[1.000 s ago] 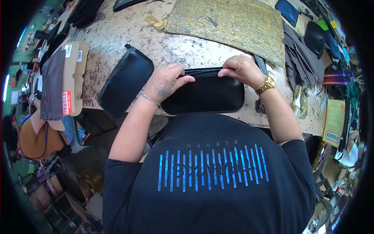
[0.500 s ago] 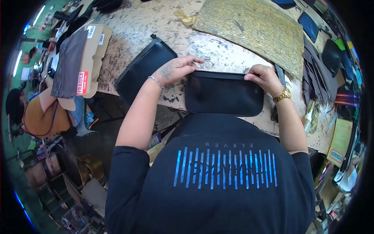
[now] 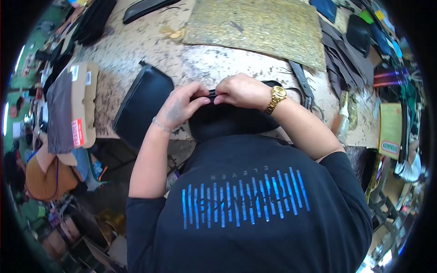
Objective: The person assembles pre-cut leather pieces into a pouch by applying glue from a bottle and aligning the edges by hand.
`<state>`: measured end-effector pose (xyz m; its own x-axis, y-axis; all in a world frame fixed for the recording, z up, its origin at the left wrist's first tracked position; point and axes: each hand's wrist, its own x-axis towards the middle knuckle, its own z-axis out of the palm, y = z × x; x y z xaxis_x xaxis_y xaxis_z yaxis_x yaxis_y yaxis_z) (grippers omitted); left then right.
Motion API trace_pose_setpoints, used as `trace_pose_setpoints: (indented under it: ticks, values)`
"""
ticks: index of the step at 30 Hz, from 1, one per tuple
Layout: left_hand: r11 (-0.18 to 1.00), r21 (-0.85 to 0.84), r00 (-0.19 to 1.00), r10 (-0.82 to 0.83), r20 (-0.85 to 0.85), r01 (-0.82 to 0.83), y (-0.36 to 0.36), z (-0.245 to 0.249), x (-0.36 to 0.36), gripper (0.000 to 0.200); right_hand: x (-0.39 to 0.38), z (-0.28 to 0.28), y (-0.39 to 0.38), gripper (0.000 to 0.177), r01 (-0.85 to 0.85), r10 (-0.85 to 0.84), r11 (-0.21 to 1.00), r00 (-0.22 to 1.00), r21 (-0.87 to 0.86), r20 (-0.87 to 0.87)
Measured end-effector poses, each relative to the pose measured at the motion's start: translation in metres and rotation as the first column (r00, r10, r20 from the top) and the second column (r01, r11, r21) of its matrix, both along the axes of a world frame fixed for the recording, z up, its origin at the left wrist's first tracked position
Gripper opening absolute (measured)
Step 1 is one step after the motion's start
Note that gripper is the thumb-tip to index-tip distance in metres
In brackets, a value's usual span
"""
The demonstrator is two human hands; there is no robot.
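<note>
A black pouch (image 3: 232,119) lies at the table's near edge, against the dark shirt. My left hand (image 3: 184,104) pinches its upper edge near the left corner. Close beside it, my right hand (image 3: 239,92), with a gold watch on the wrist, grips the same edge; the fingertips of both hands nearly meet. Part of the pouch's top is hidden under my right hand. A second black pouch (image 3: 143,102) lies tilted on the table to the left of my left hand.
A rough yellowish board (image 3: 255,29) lies at the back. Scissors (image 3: 302,84) rest right of my hands, near a glue bottle (image 3: 342,113) and dark cloth (image 3: 343,57). Cardboard (image 3: 84,104) with a fragile label is at left. Another person (image 3: 52,175) is at far left.
My right hand has moved left along the pouch's edge to beside my left hand. My left hand's fingers have closed on the edge. The view has shifted.
</note>
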<state>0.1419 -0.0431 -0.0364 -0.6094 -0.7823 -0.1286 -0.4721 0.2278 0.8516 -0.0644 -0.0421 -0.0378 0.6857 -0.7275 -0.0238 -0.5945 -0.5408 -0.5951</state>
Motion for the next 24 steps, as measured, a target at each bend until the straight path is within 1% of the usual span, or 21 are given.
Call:
trace_pose_setpoints:
  ticks: [1,2,3,4,5,6,8,9,11,12,14,15,16,18,19,20,21,22,23,24]
  values:
    - [0.995,-0.058,0.996,0.086,0.029,-0.084,0.002,-0.004,0.002,0.019,-0.009,-0.002,0.001,0.023,0.019,-0.019,1.000,1.000,0.002,-0.007]
    - [0.996,-0.053,0.997,0.078,0.022,-0.076,0.006,-0.006,0.003,0.019,-0.022,-0.006,0.003,0.022,0.029,-0.027,0.997,0.999,-0.074,0.025]
    - [0.987,-0.125,0.995,0.101,0.006,-0.100,0.009,-0.007,0.003,0.016,-0.035,-0.008,0.005,0.021,0.035,-0.026,0.988,0.998,-0.152,0.060]
    - [0.972,-0.198,0.992,0.125,-0.008,-0.124,0.009,-0.007,0.004,0.014,-0.045,-0.008,0.008,0.018,0.054,-0.047,0.975,0.998,-0.216,0.037]
    - [0.975,-0.189,0.990,0.103,-0.096,-0.119,0.009,-0.013,0.007,0.016,-0.055,-0.007,0.009,0.018,0.046,-0.045,0.976,0.999,-0.214,0.011]
    - [0.975,-0.187,0.990,0.102,-0.093,-0.117,0.008,-0.013,0.006,0.016,-0.064,-0.005,0.009,0.018,0.040,-0.044,0.977,0.999,-0.211,-0.015]
    - [0.963,-0.269,1.000,0.022,0.017,-0.017,0.006,-0.010,0.003,0.016,-0.073,-0.008,0.010,0.018,0.052,-0.049,0.974,0.999,-0.222,0.019]
    - [0.962,-0.273,1.000,0.018,0.017,-0.013,0.005,-0.009,0.001,0.016,-0.076,-0.009,0.010,0.018,0.066,-0.059,0.974,0.998,-0.218,0.038]
    - [0.933,-0.356,0.993,-0.021,0.119,0.062,0.004,-0.005,-0.004,0.015,-0.081,-0.009,0.011,0.019,0.094,-0.085,0.976,0.995,-0.196,0.049]
    - [0.931,-0.360,0.992,-0.021,0.121,0.063,0.006,-0.001,-0.004,0.015,-0.084,-0.007,0.014,0.019,0.095,-0.086,0.975,0.995,-0.200,0.051]
    - [0.934,-0.348,0.983,-0.017,0.182,0.080,0.013,0.008,-0.004,0.015,-0.093,-0.003,0.020,0.020,0.196,-0.183,0.971,0.978,-0.135,0.102]
    - [0.933,-0.351,0.983,-0.017,0.183,0.081,0.016,0.009,-0.003,0.015,-0.098,-0.003,0.021,0.019,0.177,-0.168,0.982,0.978,-0.071,0.122]
    - [0.940,-0.336,0.988,-0.008,0.155,0.060,0.017,0.010,-0.002,0.015,-0.100,-0.002,0.021,0.019,0.178,-0.168,0.981,0.978,-0.075,0.123]
    - [0.945,-0.323,0.991,0.003,0.131,0.039,0.016,0.005,0.001,0.014,-0.101,-0.001,0.021,0.022,0.216,-0.138,0.930,0.955,-0.298,0.263]
    - [0.894,-0.448,0.993,0.070,0.099,-0.018,0.012,-0.007,0.005,0.018,-0.105,-0.006,0.019,0.031,0.335,-0.232,0.893,0.915,-0.300,0.331]
    - [0.823,-0.564,0.990,0.130,0.059,-0.075,0.009,-0.016,0.007,0.022,-0.106,-0.011,0.021,0.031,0.335,-0.229,0.892,0.914,-0.304,0.335]
    - [0.894,-0.428,0.983,0.172,0.064,-0.128,0.011,-0.018,0.008,0.030,-0.108,-0.015,0.022,0.035,0.494,-0.414,0.860,0.822,-0.128,0.391]
    - [0.893,-0.432,0.983,0.169,0.065,-0.125,0.014,-0.019,0.008,0.030,-0.109,-0.017,0.023,0.039,0.624,-0.590,0.779,0.697,0.060,0.408]
    - [0.925,-0.306,0.969,0.244,0.028,-0.224,0.016,-0.019,0.007,0.033,-0.109,-0.018,0.026,0.038,0.689,-0.711,0.692,0.602,0.213,0.364]
    - [0.934,-0.170,0.947,0.320,0.001,-0.315,0.016,-0.019,0.005,0.036,-0.110,-0.020,0.028,0.038,0.694,-0.714,0.688,0.597,0.212,0.366]
